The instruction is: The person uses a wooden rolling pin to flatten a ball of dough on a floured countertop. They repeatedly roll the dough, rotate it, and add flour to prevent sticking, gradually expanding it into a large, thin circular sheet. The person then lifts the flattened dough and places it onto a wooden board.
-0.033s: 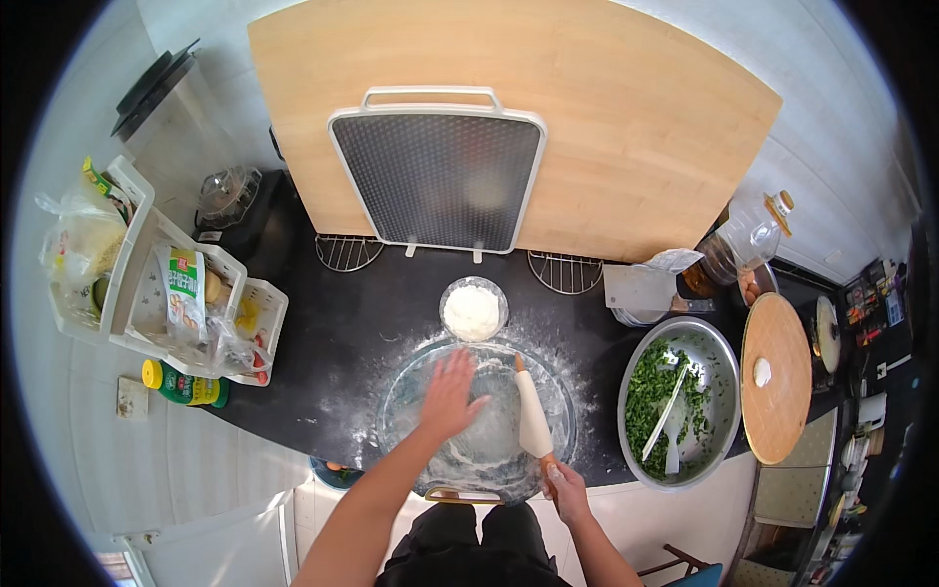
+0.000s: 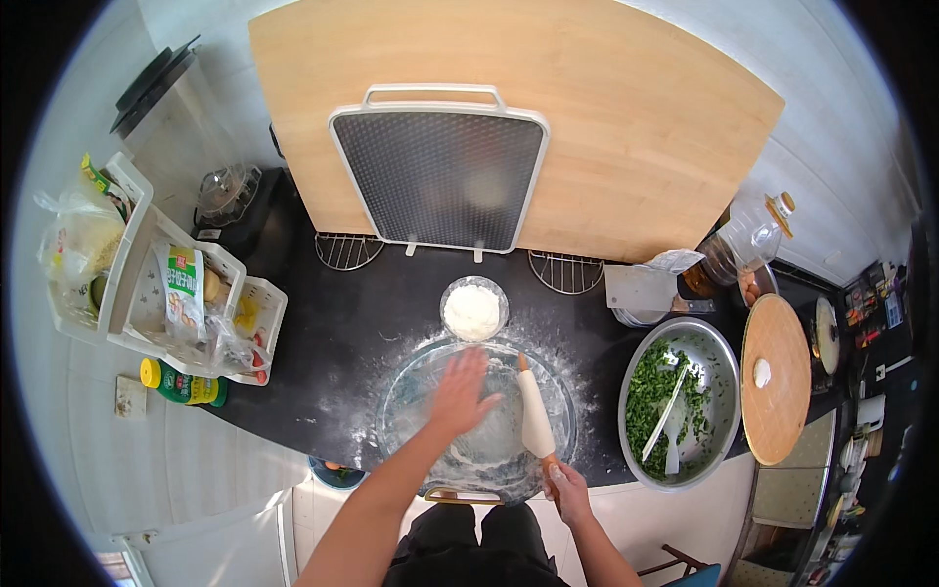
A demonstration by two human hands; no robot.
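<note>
Your L hand (image 2: 458, 393) is spread, palm down, fingers pointing to the top of the frame, over the floured round glass board (image 2: 401, 416) at lower ctr. It's a bit blurred, so can't tell if the palm touches the glass. Your R hand (image 2: 569, 492), lower ctr-right, is curled round the bottom wooden handle of the rolling pin (image 2: 533, 416); the pin slants up across the R side of the board, its pale middle over the glass & its top handle near the far rim.

Just above the board, mid-frame, you've got a small bowl (image 2: 445, 311) w/ white flour (image 2: 473, 313) in it. More flour is scattered on the dark counter (image 2: 328, 338) round the board (esp. left & right of it).

Right of ctr: a steel bowl (image 2: 727, 377) w/ chopped greens (image 2: 641, 396), plus chopsticks (image 2: 665, 413) & a white spatula (image 2: 672, 455) lying in it. Next to that, a round wooden board (image 2: 780, 342) w/ a white lump (image 2: 762, 372) on it. A cleaver (image 2: 636, 289) lies above the steel bowl. Upper ctr: a gray board w/ white frame (image 2: 440, 181) leans on a big wooden panel (image 2: 636, 127). Mid-left: white baskets (image 2: 233, 266) of packets.
</note>
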